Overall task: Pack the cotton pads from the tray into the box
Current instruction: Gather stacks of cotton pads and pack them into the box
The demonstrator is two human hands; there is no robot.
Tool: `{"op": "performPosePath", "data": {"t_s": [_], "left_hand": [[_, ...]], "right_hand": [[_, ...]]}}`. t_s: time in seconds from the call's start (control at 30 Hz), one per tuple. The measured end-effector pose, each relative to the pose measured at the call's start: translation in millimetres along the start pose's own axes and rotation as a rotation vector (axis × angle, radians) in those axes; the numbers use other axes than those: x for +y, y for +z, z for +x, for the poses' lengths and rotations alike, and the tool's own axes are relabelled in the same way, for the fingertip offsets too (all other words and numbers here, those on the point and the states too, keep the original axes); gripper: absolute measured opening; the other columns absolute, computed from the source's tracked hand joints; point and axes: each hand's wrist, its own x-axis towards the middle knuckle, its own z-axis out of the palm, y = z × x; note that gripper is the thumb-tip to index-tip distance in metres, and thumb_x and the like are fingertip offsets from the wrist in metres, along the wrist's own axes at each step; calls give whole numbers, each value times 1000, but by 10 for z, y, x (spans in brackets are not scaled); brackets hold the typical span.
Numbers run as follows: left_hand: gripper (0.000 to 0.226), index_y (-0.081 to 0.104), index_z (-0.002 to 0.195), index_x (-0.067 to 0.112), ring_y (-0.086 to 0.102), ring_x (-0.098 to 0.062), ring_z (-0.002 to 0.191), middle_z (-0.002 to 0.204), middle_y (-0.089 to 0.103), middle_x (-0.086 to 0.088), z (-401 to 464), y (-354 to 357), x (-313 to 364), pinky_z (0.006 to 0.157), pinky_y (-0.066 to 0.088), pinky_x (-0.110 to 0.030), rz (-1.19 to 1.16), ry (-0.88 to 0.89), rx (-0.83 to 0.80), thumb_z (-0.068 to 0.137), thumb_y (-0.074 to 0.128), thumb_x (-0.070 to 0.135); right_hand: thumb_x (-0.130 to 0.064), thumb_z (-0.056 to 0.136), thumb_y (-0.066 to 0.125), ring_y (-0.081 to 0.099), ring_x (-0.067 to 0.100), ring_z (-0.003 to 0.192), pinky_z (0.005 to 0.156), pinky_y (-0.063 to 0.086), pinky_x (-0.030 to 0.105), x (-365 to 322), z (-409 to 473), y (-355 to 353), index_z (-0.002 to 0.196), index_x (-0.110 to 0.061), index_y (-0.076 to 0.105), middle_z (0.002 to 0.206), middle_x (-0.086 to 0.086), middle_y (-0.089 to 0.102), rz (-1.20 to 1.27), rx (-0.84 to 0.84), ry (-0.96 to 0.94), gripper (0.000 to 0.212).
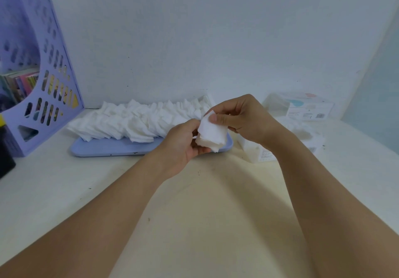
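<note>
- A small stack of cotton pads (212, 134) is pinched between both hands above the tray's right end.
- The stack's top is gripped by the right hand (241, 116), thumb over it.
- Its lower left side is cupped by the left hand (183, 146), fingers curled.
- Loose cotton pads (133, 120) are heaped on the blue tray (112, 147).
- A clear box (265, 151) stands just right of the tray.
- A purple file rack (38, 83) stands far left.

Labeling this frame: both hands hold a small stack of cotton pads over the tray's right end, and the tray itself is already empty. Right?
Not quite. The left hand and right hand do hold a small stack of cotton pads over the right end of the tray, but the head view shows the tray is far from empty: a long row of loose pads lies on it.
</note>
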Motion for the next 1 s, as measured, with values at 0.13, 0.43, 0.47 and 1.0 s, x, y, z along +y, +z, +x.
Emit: {"op": "performPosePath", "data": {"t_s": [0.13,0.43,0.47,1.0], "left_hand": [[31,61,123,-5,62,-24,87,113,63,-18,4,-3,2,85,58,-45,-14,-10,1,98,46,5],[35,60,124,-6,60,-25,92,110,60,-16,26,-34,-11,82,57,-39,-66,-38,-56,96,47,10],[38,59,127,-7,59,-25,93,108,60,-15,31,-35,-8,83,57,-39,-69,-41,-69,95,47,11],[14,66,98,0,62,-17,79,91,64,-10,54,-40,-24,72,56,-29,-115,12,-102,97,54,8]], "right_hand": [[-6,91,71,70,9,74,69,56,30,16,28,34,99,-7,80,88,1,79,-100,31,-55,12],[-12,80,83,49,14,66,64,39,13,43,56,99,92,-32,79,86,-9,63,-182,117,-117,23],[-11,79,84,48,11,65,63,38,12,33,57,107,90,-32,78,87,-10,62,-177,135,-134,24],[-6,81,80,65,2,66,61,43,8,-35,27,143,82,-11,79,76,-6,75,-184,317,-150,6]]}}
